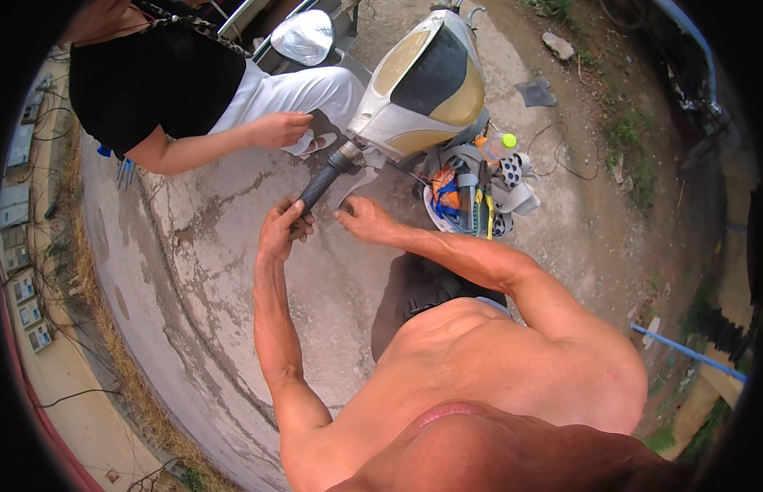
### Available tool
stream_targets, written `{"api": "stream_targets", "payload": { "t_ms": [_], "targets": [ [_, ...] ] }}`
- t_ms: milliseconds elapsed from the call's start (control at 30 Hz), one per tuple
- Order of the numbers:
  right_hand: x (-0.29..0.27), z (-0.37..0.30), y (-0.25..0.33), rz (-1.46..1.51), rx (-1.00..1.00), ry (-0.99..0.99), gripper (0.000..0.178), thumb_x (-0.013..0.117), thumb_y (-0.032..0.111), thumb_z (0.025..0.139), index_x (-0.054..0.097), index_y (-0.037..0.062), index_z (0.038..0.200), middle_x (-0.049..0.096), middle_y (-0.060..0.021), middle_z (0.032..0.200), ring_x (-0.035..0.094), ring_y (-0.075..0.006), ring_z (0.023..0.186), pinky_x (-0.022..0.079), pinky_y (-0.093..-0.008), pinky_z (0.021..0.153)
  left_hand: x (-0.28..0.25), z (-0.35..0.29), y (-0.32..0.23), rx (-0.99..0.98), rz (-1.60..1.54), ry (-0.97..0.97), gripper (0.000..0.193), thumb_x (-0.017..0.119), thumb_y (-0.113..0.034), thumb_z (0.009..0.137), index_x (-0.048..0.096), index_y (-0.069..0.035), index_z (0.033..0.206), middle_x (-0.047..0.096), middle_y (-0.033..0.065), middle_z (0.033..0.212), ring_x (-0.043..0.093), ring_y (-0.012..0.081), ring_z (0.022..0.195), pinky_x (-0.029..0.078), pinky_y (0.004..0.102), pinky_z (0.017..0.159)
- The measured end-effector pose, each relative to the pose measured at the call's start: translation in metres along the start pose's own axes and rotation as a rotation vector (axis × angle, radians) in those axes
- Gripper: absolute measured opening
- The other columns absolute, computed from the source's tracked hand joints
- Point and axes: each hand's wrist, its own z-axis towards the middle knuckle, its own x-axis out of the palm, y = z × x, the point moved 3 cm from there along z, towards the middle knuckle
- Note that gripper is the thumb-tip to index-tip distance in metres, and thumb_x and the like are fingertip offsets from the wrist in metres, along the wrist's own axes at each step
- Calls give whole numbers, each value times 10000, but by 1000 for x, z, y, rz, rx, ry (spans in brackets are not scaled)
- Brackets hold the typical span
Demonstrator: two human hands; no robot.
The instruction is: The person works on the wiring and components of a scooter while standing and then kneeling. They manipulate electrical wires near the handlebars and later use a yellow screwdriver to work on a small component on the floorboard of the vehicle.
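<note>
Noted cracked concrete (193, 279) across the middle, giving way on the right to brown soil (594, 131) with patches of weeds. Saw a pale wall (62, 369) curving along the far left, with small boxes and loose wires on it. Recorded a co-worker (152, 90) at upper left, in a black top and white trousers, with one bare hand (281, 129) reaching toward the scooter. Could not tell whether anything lay in those fingers. Logged the scooter front (431, 78) at top centre, white and gold around a dark panel. Found a heap of straps and tools (517, 197) on the ground just below and right of it. Spotted an oval mirror (304, 37) at the top, left of the scooter front.

Placed the black ribbed handlebar grip (322, 182) near the centre, slanting down and left from below the scooter front. Observed the left hand (285, 230) closed around its lower end, thumb on top. Observed the right hand (367, 221) just to the right, fingers curled, fingertips at the tip of the pale curved lever (362, 181). Could not tell whether touching or pinching it. Noted last a clear bottle (499, 148) with a yellow-green cap beside the heap.
</note>
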Motion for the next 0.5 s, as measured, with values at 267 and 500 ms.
{"api": "stream_targets", "payload": {
  "t_ms": [267, 500],
  "targets": [
    [-5, -5, -19, -2, -17, 25, 375, 651, 339, 914, 654, -35, 937, 686, -231, 867, 676, -390, 826, 511, -477, 748, 52, -53, -18, 234, 621, -419, 478, 691, -201, 953, 561, 23, 1355, 659, 41, 795, 614, 129, 653, 488, 268, 595],
    [-24, -48, -49, -65, 175, 165, 345, 643, 307, 925, 667, -24, 1015, 713, -208, 948, 698, -351, 903, 527, -437, 783, 143, -45, -5, 510, 492, -389, 726, 723, -175, 929, 384, 19, 1541, 655, 52, 782, 604, 145, 696, 508, 307, 674]
  ]
}}
